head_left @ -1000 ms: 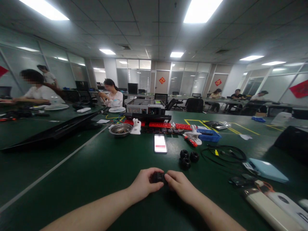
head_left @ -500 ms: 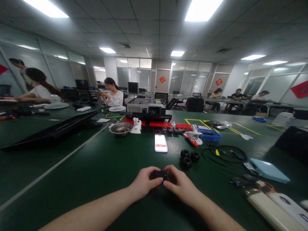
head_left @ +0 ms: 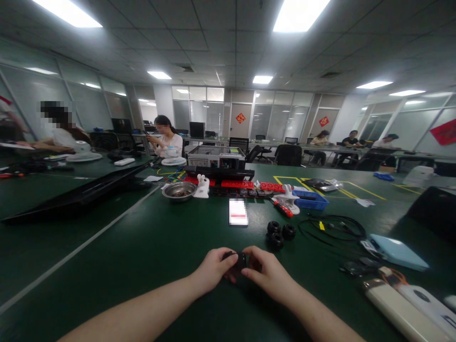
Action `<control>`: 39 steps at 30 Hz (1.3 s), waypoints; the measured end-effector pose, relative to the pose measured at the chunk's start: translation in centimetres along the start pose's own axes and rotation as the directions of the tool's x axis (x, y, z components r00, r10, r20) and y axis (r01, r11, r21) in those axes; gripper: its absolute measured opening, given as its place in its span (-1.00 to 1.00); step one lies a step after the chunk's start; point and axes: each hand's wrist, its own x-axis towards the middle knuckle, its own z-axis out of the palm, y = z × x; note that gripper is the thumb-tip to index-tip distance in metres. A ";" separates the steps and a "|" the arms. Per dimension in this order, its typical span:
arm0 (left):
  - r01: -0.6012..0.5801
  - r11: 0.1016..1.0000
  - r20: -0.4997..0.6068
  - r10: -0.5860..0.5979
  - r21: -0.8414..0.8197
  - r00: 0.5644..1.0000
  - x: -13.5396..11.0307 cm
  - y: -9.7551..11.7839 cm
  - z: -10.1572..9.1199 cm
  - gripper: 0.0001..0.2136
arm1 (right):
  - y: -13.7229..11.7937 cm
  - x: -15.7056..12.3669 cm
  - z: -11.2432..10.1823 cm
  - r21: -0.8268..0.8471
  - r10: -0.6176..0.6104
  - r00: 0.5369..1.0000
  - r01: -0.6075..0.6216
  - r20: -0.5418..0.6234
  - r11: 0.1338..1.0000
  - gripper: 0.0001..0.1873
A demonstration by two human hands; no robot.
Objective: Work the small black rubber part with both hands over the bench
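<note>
My left hand (head_left: pixel 215 267) is closed round a small black rounded part (head_left: pixel 241 260), its thumb pressed across the top. My right hand (head_left: pixel 267 270) curls at the part's right side, with thumb and forefinger against its edge. The fingers cover much of the part, so its exact kind is unclear. Several similar black ring-like parts (head_left: pixel 275 232) stand in a cluster on the green table (head_left: pixel 160 266), beyond my right hand. A lit phone (head_left: pixel 238 212) lies straight ahead of both hands.
A metal bowl (head_left: pixel 179 191) of small pieces stands ahead left, beside a white stand (head_left: pixel 202 186). Red-handled pliers (head_left: pixel 284 208), a blue tray (head_left: pixel 310 200) and black cables (head_left: pixel 335 227) lie to the right. Nearer are a light-blue box (head_left: pixel 399 251) and a cream case (head_left: pixel 395 308).
My left thumb has moved up over the top of the black part, and the part has turned slightly between my hands. The right hand has barely moved.
</note>
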 end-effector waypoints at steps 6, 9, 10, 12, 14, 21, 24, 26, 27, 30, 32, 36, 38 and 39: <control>-0.045 0.999 -0.050 0.046 0.015 0.998 -0.1 0.4 0.0 -0.68 | 0.1 -0.1 0.0 -0.049 0.033 0.999 -0.033 -0.005 0.998 -0.76; -0.047 0.998 -0.071 0.050 0.044 0.996 -0.3 0.7 0.2 -0.64 | 0.1 0.1 -0.1 -0.024 0.058 0.998 -0.058 -0.002 0.998 -0.72; -0.045 0.998 -0.072 0.049 0.052 0.996 -0.3 0.7 0.2 -0.64 | 0.1 0.2 -0.1 -0.017 0.063 0.998 -0.063 0.000 0.998 -0.69; -0.057 0.997 -0.057 0.060 0.058 0.997 -0.4 0.7 0.2 -0.63 | 0.0 0.3 -0.1 -0.006 0.065 0.998 -0.064 0.007 0.998 -0.69; -0.052 0.997 -0.032 0.054 0.051 0.998 -0.3 0.6 0.2 -0.65 | 0.0 0.3 0.0 0.000 0.047 0.999 -0.047 0.007 0.999 -0.75; 0.015 0.999 -0.015 -0.015 0.029 1.000 0.2 -0.2 -0.1 -0.70 | 0.1 0.2 0.1 -0.003 0.026 1.000 -0.026 -0.011 1.000 -0.77; -0.027 0.999 -0.034 0.028 0.030 0.999 0.1 0.0 -0.1 -0.69 | 0.2 0.2 0.1 0.002 0.037 0.999 -0.037 -0.001 0.999 -0.78; -0.058 0.995 -0.047 0.062 0.076 0.997 -0.1 0.1 0.0 -0.65 | 0.3 0.2 0.1 0.009 0.057 0.998 -0.057 0.013 0.998 -0.79; -0.077 0.990 -0.051 0.083 0.114 0.995 -0.2 0.2 0.0 -0.64 | 0.5 0.2 0.2 0.016 0.068 0.997 -0.068 0.024 0.998 -0.75; -0.121 0.971 -0.040 0.132 0.205 0.990 -0.5 0.3 0.0 -0.64 | 0.9 0.3 0.3 0.053 0.085 0.994 -0.089 0.061 0.995 -0.61; -0.121 0.974 -0.017 0.126 0.190 0.992 -0.6 0.4 0.0 -0.64 | 1.0 0.4 0.3 0.072 0.072 0.995 -0.077 0.067 0.994 -0.62; -0.078 0.995 0.008 0.078 0.061 0.997 -0.3 0.3 0.0 -0.64 | 0.5 0.3 0.1 0.040 0.015 0.999 -0.017 0.028 0.999 -0.78; -0.045 0.999 -0.009 0.045 0.019 0.999 -0.1 0.0 -0.1 -0.65 | 0.1 0.2 0.0 0.016 0.003 1.000 -0.003 0.021 1.000 -0.86; -0.033 0.999 -0.019 0.033 0.009 0.999 0.1 -0.1 -0.1 -0.65 | 0.0 0.1 0.0 0.005 0.002 1.000 -0.002 0.021 1.000 -0.85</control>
